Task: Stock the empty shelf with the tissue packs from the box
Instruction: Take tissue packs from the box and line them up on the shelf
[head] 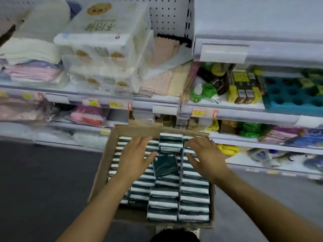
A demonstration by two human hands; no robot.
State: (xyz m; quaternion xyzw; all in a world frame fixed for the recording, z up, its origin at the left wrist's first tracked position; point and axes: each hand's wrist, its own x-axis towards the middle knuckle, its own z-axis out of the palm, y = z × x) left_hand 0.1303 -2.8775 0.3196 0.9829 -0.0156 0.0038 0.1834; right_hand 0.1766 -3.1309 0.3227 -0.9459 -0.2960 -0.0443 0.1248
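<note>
Before white shop shelves (157,103), our left hand (134,154) and right hand (206,156) hover spread-fingered, holding nothing, over dark-green-and-white tissue packs (194,189) in the brown cardboard box (103,165).

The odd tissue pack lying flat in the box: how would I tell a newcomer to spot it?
Start at the open cardboard box on the floor below the shelves, filled with rows of dark green and white tissue packs standing on edge. Look between the left hand and right hand, in the middle column. The flat pack shows its broad dark green face, not a striped edge.

Bright even light; motion blur, perhaps edge warping.
</note>
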